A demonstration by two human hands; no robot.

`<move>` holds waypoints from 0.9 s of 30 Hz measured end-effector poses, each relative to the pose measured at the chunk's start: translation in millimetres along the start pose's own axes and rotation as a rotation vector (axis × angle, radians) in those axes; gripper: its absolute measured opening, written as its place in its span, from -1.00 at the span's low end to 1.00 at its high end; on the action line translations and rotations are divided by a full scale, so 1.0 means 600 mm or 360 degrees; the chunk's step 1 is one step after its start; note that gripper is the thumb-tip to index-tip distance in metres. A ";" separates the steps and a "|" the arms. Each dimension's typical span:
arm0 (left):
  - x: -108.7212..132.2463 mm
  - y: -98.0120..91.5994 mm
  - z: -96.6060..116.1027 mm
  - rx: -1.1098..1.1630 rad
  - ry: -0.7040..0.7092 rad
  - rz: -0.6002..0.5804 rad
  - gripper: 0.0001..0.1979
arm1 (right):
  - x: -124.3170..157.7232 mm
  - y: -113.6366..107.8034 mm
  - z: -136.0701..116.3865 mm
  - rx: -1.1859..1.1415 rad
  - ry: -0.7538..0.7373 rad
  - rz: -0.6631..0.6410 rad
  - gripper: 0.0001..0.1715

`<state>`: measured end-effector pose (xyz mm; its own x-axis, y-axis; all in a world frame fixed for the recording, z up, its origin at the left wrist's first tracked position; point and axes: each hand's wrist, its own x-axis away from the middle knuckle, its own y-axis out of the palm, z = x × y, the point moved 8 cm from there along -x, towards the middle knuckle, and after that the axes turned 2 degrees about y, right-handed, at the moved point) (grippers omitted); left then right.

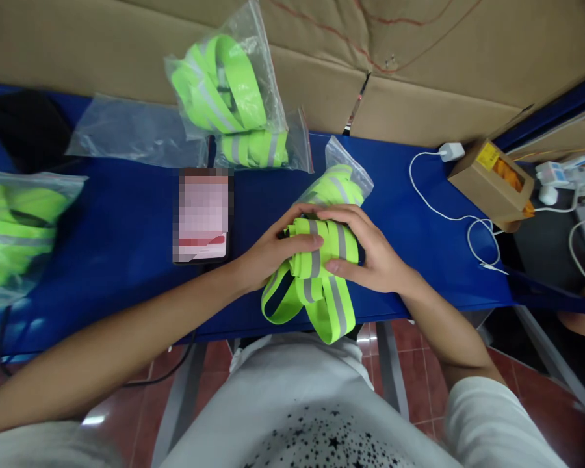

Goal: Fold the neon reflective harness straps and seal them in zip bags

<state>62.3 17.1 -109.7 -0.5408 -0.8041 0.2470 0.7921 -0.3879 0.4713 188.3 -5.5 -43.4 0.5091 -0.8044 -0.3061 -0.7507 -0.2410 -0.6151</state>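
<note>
Both my hands close around a folded bundle of neon-yellow reflective strap (302, 263) with grey stripes, near the table's front edge. My left hand (285, 244) grips its left side, thumb lying across the front. On the right side, my right hand (365, 250) wraps over the top with its thumb pressed to the front. Loops of the strap hang down below the fingers. Just behind the bundle lies a clear zip bag (358, 166) with more of the same yellow strap (338, 185) in it; my fingers partly hide it.
Bagged yellow straps (224, 84) are stacked at the back, and another filled bag (19, 234) lies far left. A flat clear bag (136, 133) and a phone (202, 214) rest on the blue table (127, 240). To the right are a white cable (433, 201) and a cardboard box (487, 182).
</note>
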 end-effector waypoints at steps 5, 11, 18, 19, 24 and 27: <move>-0.002 -0.004 -0.006 -0.0127 0.0109 -0.0036 -0.57 | -0.001 0.005 0.002 -0.0105 0.0024 -0.0114 -0.24; -0.004 -0.005 -0.004 -0.0244 0.0181 -0.0040 -0.64 | 0.000 0.010 -0.003 -0.0121 0.0010 -0.0185 -0.22; -0.004 0.001 0.005 -0.0275 0.0188 0.0023 -0.66 | 0.004 0.019 -0.002 0.0021 0.0010 -0.0251 -0.23; -0.004 0.001 0.003 -0.0267 0.0172 0.0016 -0.66 | 0.004 0.019 -0.001 0.0015 0.0008 -0.0255 -0.23; -0.004 -0.002 -0.001 -0.0243 0.0180 -0.0061 -0.48 | 0.002 0.017 0.000 0.0020 0.0006 -0.0189 -0.11; -0.004 0.001 0.001 -0.0271 0.0203 -0.0156 -0.36 | 0.001 0.011 -0.005 0.0006 -0.0005 -0.0144 0.03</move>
<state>63.8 19.0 -109.6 -0.5857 -0.8052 0.0931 0.7799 -0.5285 0.3354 182.3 -9.1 -45.7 0.5762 -0.7777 -0.2513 -0.6998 -0.3106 -0.6433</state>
